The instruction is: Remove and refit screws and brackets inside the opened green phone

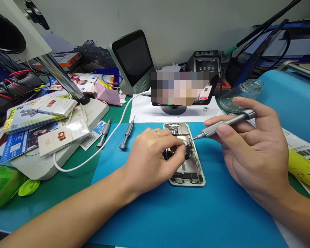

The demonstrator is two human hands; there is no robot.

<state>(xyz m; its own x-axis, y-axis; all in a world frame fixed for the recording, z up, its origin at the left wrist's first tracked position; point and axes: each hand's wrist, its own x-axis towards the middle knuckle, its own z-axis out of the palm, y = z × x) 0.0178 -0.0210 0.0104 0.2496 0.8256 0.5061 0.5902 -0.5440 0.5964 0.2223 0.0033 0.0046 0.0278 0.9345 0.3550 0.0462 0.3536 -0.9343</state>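
An opened smartphone [192,167] lies on the blue mat [155,220], its inner parts and pale green frame exposed. Over its left side rests my left hand [152,156], with thumb and index finger pinched together; whatever they hold is too small to make out. My right hand [260,155] is closed around a grey precision screwdriver [210,131], held at a slant above the phone. The screwdriver's thin tip reaches down to the left, close to my left fingertips. Those fingers and a dark round part hide some of the phone's middle.
Two more screwdrivers [127,132] [105,132] lie left of my hands, near a white cable [93,162]. Behind the phone stand a propped-up screen [209,93] and a smart display [133,57]. A glass jar [244,93] is at right, cigarette packs [64,136] at left.
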